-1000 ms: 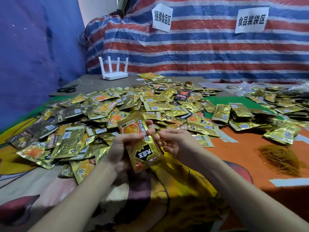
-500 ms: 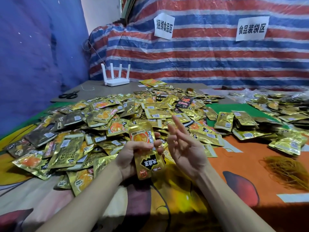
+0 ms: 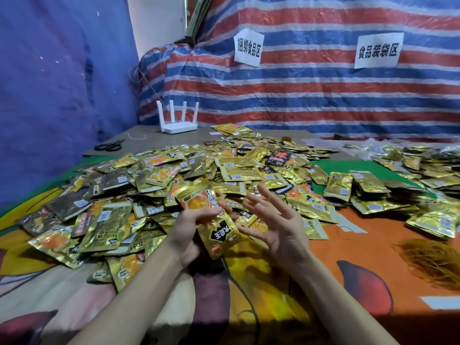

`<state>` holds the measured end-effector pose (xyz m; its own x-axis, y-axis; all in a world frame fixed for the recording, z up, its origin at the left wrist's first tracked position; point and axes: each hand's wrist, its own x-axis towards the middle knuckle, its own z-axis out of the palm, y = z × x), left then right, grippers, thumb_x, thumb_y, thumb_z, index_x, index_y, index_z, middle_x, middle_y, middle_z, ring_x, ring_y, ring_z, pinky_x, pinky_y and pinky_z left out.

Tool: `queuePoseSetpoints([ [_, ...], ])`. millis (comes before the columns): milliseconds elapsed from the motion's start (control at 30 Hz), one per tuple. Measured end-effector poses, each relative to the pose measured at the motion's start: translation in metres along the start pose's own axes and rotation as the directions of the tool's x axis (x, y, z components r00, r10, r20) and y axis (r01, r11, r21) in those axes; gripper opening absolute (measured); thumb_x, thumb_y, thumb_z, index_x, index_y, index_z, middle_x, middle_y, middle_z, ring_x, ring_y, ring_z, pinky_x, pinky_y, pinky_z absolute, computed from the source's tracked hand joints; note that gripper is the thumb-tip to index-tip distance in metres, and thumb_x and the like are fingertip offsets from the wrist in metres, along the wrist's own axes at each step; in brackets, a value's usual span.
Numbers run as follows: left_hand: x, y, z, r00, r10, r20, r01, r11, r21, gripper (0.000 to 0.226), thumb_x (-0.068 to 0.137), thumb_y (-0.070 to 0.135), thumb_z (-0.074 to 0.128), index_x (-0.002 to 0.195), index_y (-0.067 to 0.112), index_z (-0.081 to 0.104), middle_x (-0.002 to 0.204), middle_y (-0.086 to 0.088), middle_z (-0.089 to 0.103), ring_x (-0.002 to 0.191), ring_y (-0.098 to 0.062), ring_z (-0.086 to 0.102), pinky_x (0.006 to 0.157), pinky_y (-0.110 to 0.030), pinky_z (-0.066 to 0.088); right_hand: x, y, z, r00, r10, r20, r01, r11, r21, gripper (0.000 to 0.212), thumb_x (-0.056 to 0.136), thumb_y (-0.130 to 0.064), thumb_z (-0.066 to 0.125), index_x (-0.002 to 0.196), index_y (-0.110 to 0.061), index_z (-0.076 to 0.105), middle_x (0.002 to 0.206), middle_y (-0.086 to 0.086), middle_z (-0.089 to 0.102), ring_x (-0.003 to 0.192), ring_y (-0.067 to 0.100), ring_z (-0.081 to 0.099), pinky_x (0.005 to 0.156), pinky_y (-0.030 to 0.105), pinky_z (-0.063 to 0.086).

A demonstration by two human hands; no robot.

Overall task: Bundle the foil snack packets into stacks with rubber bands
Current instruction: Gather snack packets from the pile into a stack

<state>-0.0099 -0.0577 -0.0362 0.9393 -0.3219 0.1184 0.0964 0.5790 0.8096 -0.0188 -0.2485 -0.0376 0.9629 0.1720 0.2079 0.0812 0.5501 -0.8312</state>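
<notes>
Cloth-covered surface (image 3: 373,245) lying under heaped gold packets (image 3: 174,175), striped tarp (image 3: 298,95) hanging behind.
The left hand (image 3: 189,227) is gripping a stack (image 3: 211,215) near centre, fingers curling round it; the right hand (image 3: 281,227) is hovering just beside it at 3 o'clock, fingers spread straight. Rubber bands (image 3: 433,260) are lying tangled at 4 o'clock, well apart; a router (image 3: 178,123) and scissors (image 3: 109,146) are sitting at 11 o'clock.

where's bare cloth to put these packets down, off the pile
Bare orange cloth lies between the right hand, the right-side packets and the rubber bands. The near edge of the cloth is bare too. Crowded: the loose pile behind the held packets.
</notes>
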Motion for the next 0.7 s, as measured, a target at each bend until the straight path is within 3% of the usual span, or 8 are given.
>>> queuePoseSetpoints([
  [133,-0.001,-0.001,-0.002,0.992,0.122,0.025,-0.124,0.990,0.061,0.022,0.077,0.009,0.070,0.093,0.021,0.079,0.092,-0.006,0.073,0.088,-0.029,0.071,0.084,-0.045,0.057,-0.006,0.012,0.006,0.996,0.007,0.092,0.033,0.908,-0.418,0.068,0.068,-0.020,0.090,0.130,-0.037,0.067,0.120,-0.001,0.073,0.110,0.024,0.071,0.081,0.047,0.062],
  [233,-0.002,-0.004,0.000,0.990,0.130,0.062,-0.138,0.981,0.135,0.029,0.075,0.012,0.076,0.102,0.021,0.077,0.099,-0.009,0.072,0.093,-0.030,0.069,0.087,-0.047,0.056,-0.007,0.015,0.014,0.986,0.058,0.159,0.033,0.854,-0.520,0.070,0.068,-0.033,0.089,0.131,-0.047,0.063,0.122,-0.008,0.071,0.112,0.021,0.070,0.087,0.049,0.060],
  [300,-0.002,-0.007,0.002,0.992,0.108,0.071,-0.118,0.980,0.161,0.030,0.074,0.019,0.078,0.103,0.024,0.077,0.100,-0.005,0.074,0.093,-0.026,0.071,0.085,-0.044,0.057,-0.008,0.015,0.018,0.989,0.074,0.124,-0.005,0.877,-0.480,0.064,0.067,-0.032,0.089,0.125,-0.048,0.067,0.125,-0.007,0.071,0.117,0.020,0.068,0.089,0.048,0.059],
  [433,0.001,-0.008,0.008,0.963,0.181,0.200,-0.194,0.980,0.046,0.022,0.081,0.021,0.078,0.102,0.025,0.073,0.101,0.002,0.069,0.100,-0.019,0.066,0.097,-0.044,0.048,-0.010,0.025,0.028,0.990,0.088,0.106,-0.060,0.968,-0.245,0.054,0.068,-0.015,0.088,0.119,-0.024,0.071,0.114,0.012,0.074,0.106,0.033,0.072,0.083,0.044,0.060],
  [500,0.002,-0.007,0.010,0.952,0.239,0.189,-0.236,0.971,-0.042,0.022,0.082,0.020,0.079,0.103,0.022,0.071,0.101,0.001,0.067,0.104,-0.017,0.064,0.097,-0.042,0.051,-0.011,0.034,0.035,0.994,0.073,0.083,-0.059,0.985,-0.161,0.060,0.068,-0.008,0.087,0.123,-0.019,0.066,0.112,0.015,0.074,0.104,0.033,0.072,0.081,0.039,0.059],
  [600,0.000,-0.006,0.010,0.948,0.264,0.176,-0.251,0.963,-0.096,0.019,0.079,0.024,0.082,0.097,0.023,0.075,0.099,0.003,0.069,0.106,-0.014,0.064,0.096,-0.038,0.052,-0.013,0.048,0.046,0.998,0.039,0.039,-0.035,0.996,-0.084,0.074,0.067,0.001,0.085,0.133,-0.018,0.058,0.117,0.016,0.073,0.108,0.033,0.071,0.087,0.044,0.059],
  [700,-0.003,-0.003,0.011,0.948,0.270,0.168,-0.252,0.960,-0.124,0.017,0.078,0.027,0.082,0.094,0.025,0.077,0.099,0.005,0.071,0.108,-0.013,0.065,0.099,-0.037,0.052,-0.015,0.055,0.053,0.999,0.005,-0.051,-0.010,0.995,-0.096,0.077,0.060,-0.004,0.089,0.130,-0.021,0.059,0.115,0.013,0.074,0.108,0.033,0.071,0.083,0.043,0.057],
])
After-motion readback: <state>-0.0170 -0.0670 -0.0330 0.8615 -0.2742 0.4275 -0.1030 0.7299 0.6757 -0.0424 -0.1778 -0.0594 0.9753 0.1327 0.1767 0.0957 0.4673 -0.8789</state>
